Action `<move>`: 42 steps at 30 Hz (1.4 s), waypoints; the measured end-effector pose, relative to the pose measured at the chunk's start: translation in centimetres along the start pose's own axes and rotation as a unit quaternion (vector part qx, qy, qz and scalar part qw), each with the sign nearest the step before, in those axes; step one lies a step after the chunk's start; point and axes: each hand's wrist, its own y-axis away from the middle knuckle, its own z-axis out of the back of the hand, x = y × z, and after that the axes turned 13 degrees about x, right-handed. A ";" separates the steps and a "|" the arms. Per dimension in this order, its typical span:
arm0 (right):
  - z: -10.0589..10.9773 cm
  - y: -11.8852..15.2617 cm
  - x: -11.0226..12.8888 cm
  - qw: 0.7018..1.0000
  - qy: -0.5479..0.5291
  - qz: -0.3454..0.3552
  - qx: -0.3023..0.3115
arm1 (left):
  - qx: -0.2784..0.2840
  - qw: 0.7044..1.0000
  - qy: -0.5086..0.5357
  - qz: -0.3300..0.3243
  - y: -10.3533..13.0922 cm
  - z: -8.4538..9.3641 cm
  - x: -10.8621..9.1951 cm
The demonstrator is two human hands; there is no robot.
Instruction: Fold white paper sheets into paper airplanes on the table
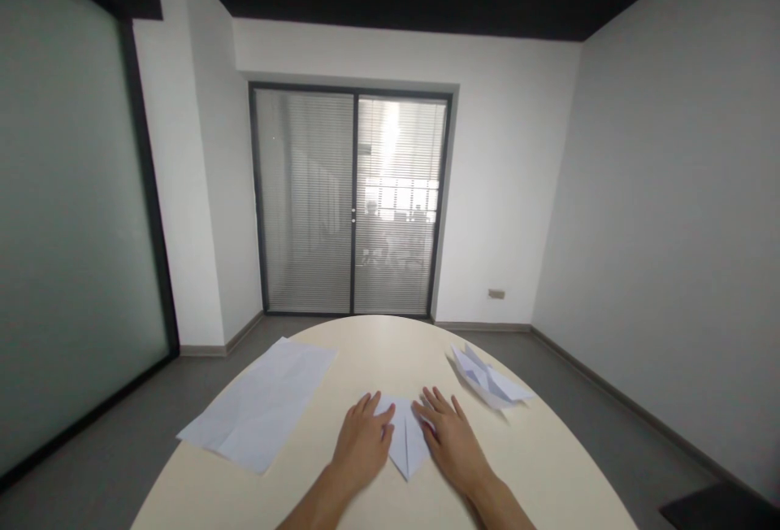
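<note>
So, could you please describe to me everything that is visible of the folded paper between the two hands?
The folded paper is white and thin, with a straight line, apparently a seam or crease, down its middle. Its near end narrows to a point towards the person; its side edges are partly hidden by the hands. It lies on the pale round table. The left hand and right hand overlap its two sides, seemingly touching it.
</note>
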 end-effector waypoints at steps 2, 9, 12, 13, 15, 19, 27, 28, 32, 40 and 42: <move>0.2 0.2 0.4 0.998 -0.031 0.061 0.013 | -0.008 1.000 0.003 -0.001 -0.1 -0.1 0.1; 0.0 0.4 0.6 0.988 -0.071 0.119 0.071 | -0.017 1.000 0.011 -0.010 -0.4 -0.5 0.2; -0.2 0.2 0.3 0.990 -0.065 0.098 0.083 | -0.003 0.999 0.033 -0.042 -0.2 -0.3 0.1; -0.3 0.1 0.2 0.990 -0.061 0.089 0.086 | 0.005 0.998 0.040 -0.052 -0.1 -0.1 0.0; -0.3 0.0 0.0 0.993 -0.053 0.062 0.089 | 0.022 0.997 0.044 -0.062 0.2 0.3 -0.2; -0.2 0.0 -0.2 0.995 -0.029 -0.016 0.093 | 0.054 0.996 0.035 -0.056 0.9 0.9 -0.4; 0.0 0.1 0.0 0.997 -0.014 -0.046 0.064 | 0.056 0.995 0.042 -0.067 0.8 1.0 -0.4; 0.1 0.2 0.1 0.998 -0.019 -0.025 0.060 | 0.054 0.995 0.046 -0.073 0.7 1.0 -0.4; 0.3 0.7 0.5 0.995 -0.042 0.035 0.082 | 0.044 0.994 0.053 -0.085 0.6 1.0 -0.3; 1.1 2.1 1.3 0.987 -0.033 0.049 0.146 | -0.001 0.997 0.057 -0.059 -0.2 0.3 0.0; 1.3 2.2 1.6 0.985 -0.033 0.054 0.161 | -0.013 0.995 0.071 -0.073 -0.2 0.1 0.0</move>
